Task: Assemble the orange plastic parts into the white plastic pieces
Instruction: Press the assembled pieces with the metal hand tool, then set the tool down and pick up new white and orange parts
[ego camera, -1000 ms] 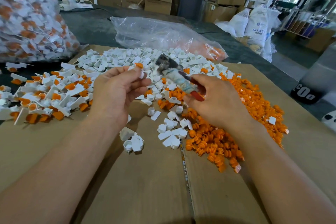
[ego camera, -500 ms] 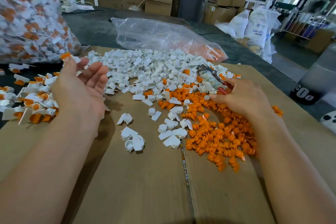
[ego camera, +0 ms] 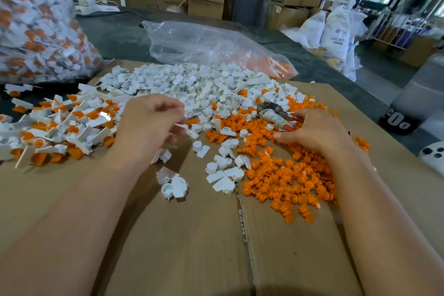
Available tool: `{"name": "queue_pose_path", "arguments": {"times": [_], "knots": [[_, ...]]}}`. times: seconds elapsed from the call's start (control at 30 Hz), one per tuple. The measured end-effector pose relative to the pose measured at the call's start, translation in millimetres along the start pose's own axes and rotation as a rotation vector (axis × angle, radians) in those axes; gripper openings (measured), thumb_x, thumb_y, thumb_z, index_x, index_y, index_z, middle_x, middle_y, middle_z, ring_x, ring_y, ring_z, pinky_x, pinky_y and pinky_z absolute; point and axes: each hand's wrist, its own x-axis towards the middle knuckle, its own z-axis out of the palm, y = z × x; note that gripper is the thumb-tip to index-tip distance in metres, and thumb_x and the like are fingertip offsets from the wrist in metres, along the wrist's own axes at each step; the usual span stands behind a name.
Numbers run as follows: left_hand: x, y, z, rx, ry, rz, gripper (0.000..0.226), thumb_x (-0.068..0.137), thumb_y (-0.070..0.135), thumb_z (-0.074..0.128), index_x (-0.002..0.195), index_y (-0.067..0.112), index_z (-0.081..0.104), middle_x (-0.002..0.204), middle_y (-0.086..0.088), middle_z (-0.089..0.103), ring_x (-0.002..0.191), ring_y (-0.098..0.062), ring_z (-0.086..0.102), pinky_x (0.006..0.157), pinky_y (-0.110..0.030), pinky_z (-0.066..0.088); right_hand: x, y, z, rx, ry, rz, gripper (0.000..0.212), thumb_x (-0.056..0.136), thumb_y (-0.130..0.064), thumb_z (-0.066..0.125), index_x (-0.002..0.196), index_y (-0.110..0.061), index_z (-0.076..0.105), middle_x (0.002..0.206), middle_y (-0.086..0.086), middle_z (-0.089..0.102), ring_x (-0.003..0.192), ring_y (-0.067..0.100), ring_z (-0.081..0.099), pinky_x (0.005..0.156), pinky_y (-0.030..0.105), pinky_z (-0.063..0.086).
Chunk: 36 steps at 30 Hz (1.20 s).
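White pieces (ego camera: 197, 86): heap on the far cardboard (ego camera: 192, 235); probably light and stiff, so take yours by the flat tab. Orange parts (ego camera: 283, 180): pile under your right hand (ego camera: 314, 132); small, ribbed; pinch the head. Taped tool (ego camera: 274, 115): right fingers (ego camera: 303, 116) curl round it. Left hand (ego camera: 151, 122): curled, blurred, pinch uncertain.

orange parts (ego camera: 283, 180), white pieces (ego camera: 192, 84), brown cardboard (ego camera: 192, 247)

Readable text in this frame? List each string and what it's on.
"ABS RESI", end lost in a fold: white sack, back right; line beneath blurred.
"C0o", partial: dark object right of the cardboard.
Label on a far carton: too small to read.
Taped tool held by the right hand: no text seen.
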Motion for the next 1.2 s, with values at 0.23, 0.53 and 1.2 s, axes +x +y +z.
{"name": "queue_pose_path", "arguments": {"times": [0.23,0.53,1.2], "knots": [[-5.5,-6.6,8.8,0.417,-0.072,0.235,0.011,0.085,0.015,0.065,0.08,0.024,0.065,0.071,0.008,0.063,0.065,-0.006,0.056,0.055,-0.019,0.038,1.3,1.5,3.7,-0.012,-0.088,-0.011,0.089,0.065,-0.066,0.065,0.133,-0.013,0.042,0.137,0.011,0.044,0.123,0.029,0.041,0.098,0.042,0.038],[-5.1,-7.6,9.2,0.422,-0.073,0.249,0.014,0.085,0.015,0.065,0.078,0.027,0.063,0.072,0.009,0.062,0.066,-0.005,0.056,0.055,-0.017,0.038,-1.3,-3.0,2.4,0.027,-0.018,-0.043,0.082,0.073,-0.068,0.054,0.134,-0.015,0.042,0.139,0.01,0.042,0.126,0.027,0.038,0.1,0.043,0.037],[-1.3,-15.3,13.3,0.743,-0.314,0.287,0.027,0.078,0.019,0.073,0.104,0.021,0.069,0.086,0.01,0.06,0.075,-0.001,0.051,0.06,-0.006,0.034,-28.7,-53.0,14.3,0.191,0.048,-0.44,0.028,0.087,-0.036,0.059,0.113,-0.026,0.063,0.115,-0.001,0.054,0.112,0.014,0.047,0.084,0.021,0.031]]}}
